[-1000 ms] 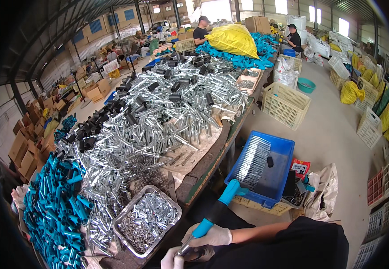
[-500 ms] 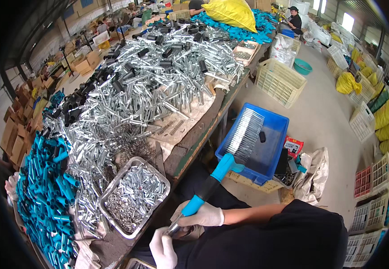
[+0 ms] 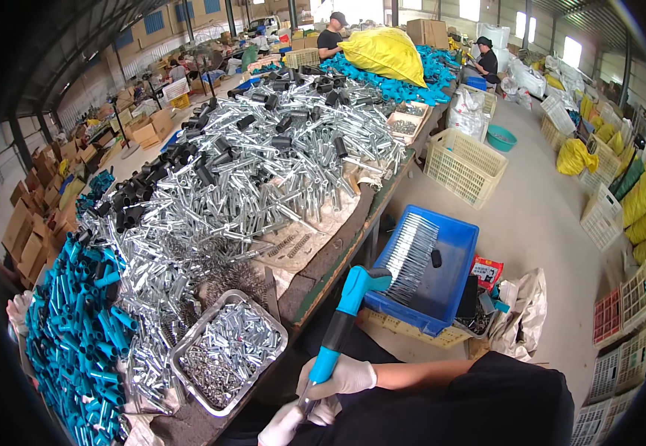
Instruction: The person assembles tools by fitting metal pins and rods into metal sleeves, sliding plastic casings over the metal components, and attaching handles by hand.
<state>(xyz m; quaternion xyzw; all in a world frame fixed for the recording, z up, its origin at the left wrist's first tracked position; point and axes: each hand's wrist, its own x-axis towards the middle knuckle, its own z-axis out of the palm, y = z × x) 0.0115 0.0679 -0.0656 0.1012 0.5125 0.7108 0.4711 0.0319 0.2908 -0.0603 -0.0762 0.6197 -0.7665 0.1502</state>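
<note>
Upright in front of me stands a teal-and-black tube-shaped tool (image 3: 340,328) with a bent, pistol-like teal head and a metal lower end. My right hand (image 3: 346,375), in a white glove, is wrapped around its lower teal part. Below it, my gloved left hand (image 3: 284,425) is closed at the metal end; its fingertips are partly hidden. To the left, on the bench edge, sits a metal tray (image 3: 284,343) of small silver parts. The tool's head overlaps the near left corner of a blue bin (image 3: 453,275), which holds a row of slim silver pieces (image 3: 412,256).
Metal rods (image 3: 263,163) heap the bench, with teal tubes (image 3: 77,334) at its near left and a yellow sack (image 3: 386,56) at the far end. Cream crates (image 3: 468,167) stand on the floor at right. Two people (image 3: 332,37) work farther back.
The view has tilted up, showing more of the far hall. The tool stands more upright, its head lower against the bin; both hands still hold it.
</note>
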